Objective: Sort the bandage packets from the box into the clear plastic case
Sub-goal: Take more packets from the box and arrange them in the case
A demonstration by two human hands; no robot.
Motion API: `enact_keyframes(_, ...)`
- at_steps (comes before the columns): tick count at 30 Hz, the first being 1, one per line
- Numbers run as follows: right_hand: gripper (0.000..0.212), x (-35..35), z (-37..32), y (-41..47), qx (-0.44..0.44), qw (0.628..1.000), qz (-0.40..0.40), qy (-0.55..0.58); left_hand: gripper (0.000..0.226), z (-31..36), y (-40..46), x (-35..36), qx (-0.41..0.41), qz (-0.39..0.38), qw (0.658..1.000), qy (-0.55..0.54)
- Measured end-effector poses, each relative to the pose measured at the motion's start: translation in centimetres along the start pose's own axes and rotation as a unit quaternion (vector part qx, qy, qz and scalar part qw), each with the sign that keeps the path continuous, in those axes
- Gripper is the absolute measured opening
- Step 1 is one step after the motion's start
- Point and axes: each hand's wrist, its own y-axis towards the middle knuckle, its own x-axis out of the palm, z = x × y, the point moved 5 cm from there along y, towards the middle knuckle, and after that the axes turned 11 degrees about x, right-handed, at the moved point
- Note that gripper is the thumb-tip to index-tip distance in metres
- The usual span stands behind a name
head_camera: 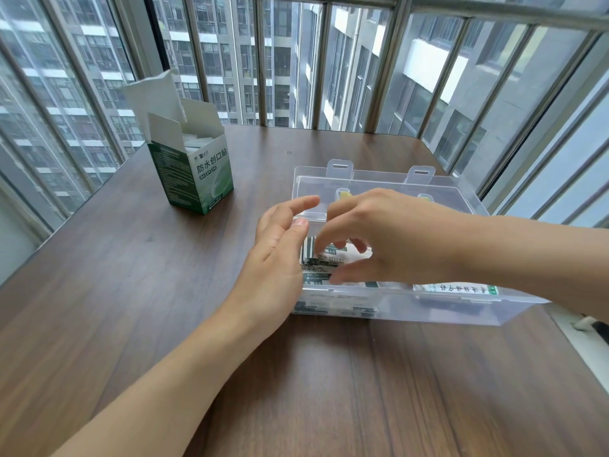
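1. The left hand (pixel 280 255) rests flat-fingered against the left end of the clear case (pixel 445 308).
2. The right hand (pixel 379 239) curls over the bandage packets (pixel 324 262) inside; whether it grips them, I cannot tell.
3. The opened box (pixel 197 173) stands well left.

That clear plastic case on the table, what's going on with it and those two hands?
A person is filling the clear plastic case with bandage packets. The right hand reaches down into the left part of the case, fingers curled over the packets there. The left hand rests open against the case's left end. The green and white box stands open further left, with packets still inside.
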Motion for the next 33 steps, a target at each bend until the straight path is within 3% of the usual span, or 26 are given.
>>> enact_keyframes(8, 0.027, -0.2, 0.2, 0.1, 0.051, 0.996, -0.023, -0.065, 0.034, 0.2, 0.1, 0.0, 0.005, -0.004, 1.000, 0.008)
enact_keyframes(14, 0.032, -1.1, -0.8, 0.2, 0.024, 1.000, -0.018, 0.007, 0.032, 0.0, 0.2, 0.0, 0.008, 0.000, 1.000, 0.003)
enact_keyframes(17, 0.032, -0.3, -0.7, 0.2, 0.038, 0.997, -0.051, -0.034, 0.033, -0.1, 0.2, 0.0, 0.004, -0.006, 1.000, 0.005)
enact_keyframes(22, 0.031, -0.3, -0.8, 0.9, 0.031, 0.999, -0.019, 0.025, 0.032, -0.2, 0.2, 0.0, 0.004, -0.006, 1.000, -0.011)
enact_keyframes(33, 0.030, 0.0, -0.8, 1.2, 0.022, 0.999, -0.023, 0.004, 0.031, -0.6, 0.4, 0.1, 0.006, -0.004, 1.000, -0.011)
